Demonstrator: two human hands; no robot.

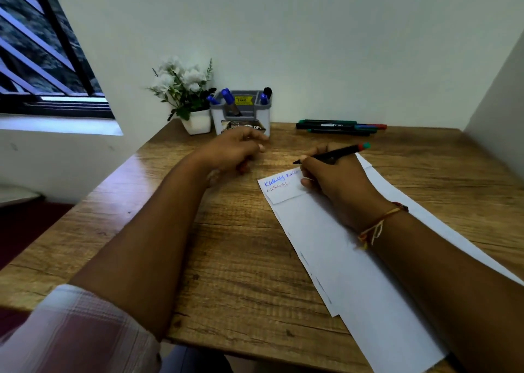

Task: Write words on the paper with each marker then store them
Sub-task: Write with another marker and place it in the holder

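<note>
The right hand (337,180) rests on the paper (334,248), its fingers (307,181) curled tight around a black marker (330,155). The marker lies nearly flat across the top of the hand, tip pointing left and clear of the sheet, its green-and-red end sticking out to the right. Just left of these fingers, at the paper's far corner, stand two short lines of writing (276,181), the upper one blue, the lower one fainter; the words are too small to read. The paper runs long and slanted from under the right hand toward the near edge of the wooden surface (226,259), and the right wrist with its thread band (377,225) lies on it.

The left hand (235,149) is over the bare surface, well left of the paper. Its fingers (259,146) are loosely bent; motion blur hides whether they hold anything. Just beyond them is a grey holder (241,116) with blue markers and a black one standing in its compartments. Beside the holder, further left, sits a small white pot of white flowers (184,86). Beyond the right fingers, against the wall, a bunch of loose markers (337,126) lies flat.
</note>
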